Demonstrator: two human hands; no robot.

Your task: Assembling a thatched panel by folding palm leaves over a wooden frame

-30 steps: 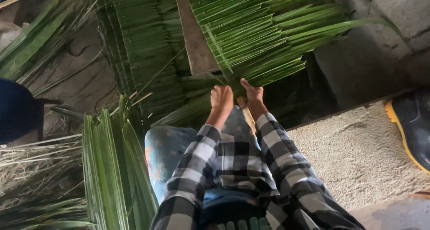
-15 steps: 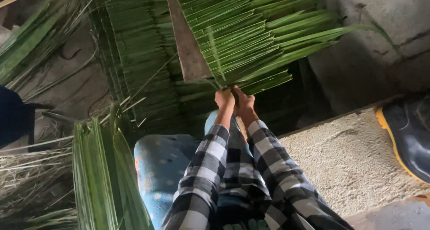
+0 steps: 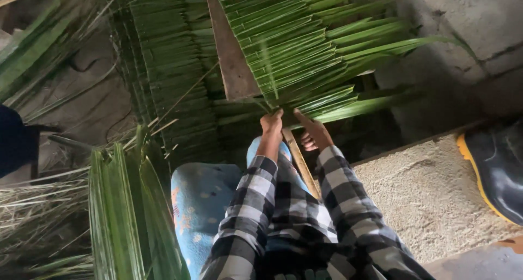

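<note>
Left hand: the left hand (image 3: pixel 271 123) is raised to the lower edge of the woven leaf panel (image 3: pixel 305 46); its fingers are clenched on the leaf ends there, beside the flat wooden slat (image 3: pixel 231 56).
Right hand: the right hand (image 3: pixel 311 132) is held just beside the left, under the same edge; its fingers are curled around a folded green leaf (image 3: pixel 348 108) at the panel's bottom row.
Woven leaf panel: rows of folded green palm leaves are seen overlapped like shingles, slanting up and to the right from the hands; long loose tips are trailed toward the grey wall (image 3: pixel 463 35).
Wooden slat: it is laid along the panel's left side, tilted, with its lower end just above the left hand.
Thin stick (image 3: pixel 300 163): a pale stick is seen running down from between the hands toward the lap.
Sleeves: both forearms are covered by black-and-white checked sleeves (image 3: pixel 283 204).
Loose leaves: a bundle of long green leaves (image 3: pixel 122 209) is stood upright at the person's left, near a blue patterned cushion (image 3: pixel 199 204).
Stacked panels: more leaf panels (image 3: pixel 163 67) are seen piled behind, left of the slat.
Boot: a dark rubber boot (image 3: pixel 496 165) with a yellow sole is set on the rough concrete ledge (image 3: pixel 430 198) at the right, well apart from the hands.
</note>
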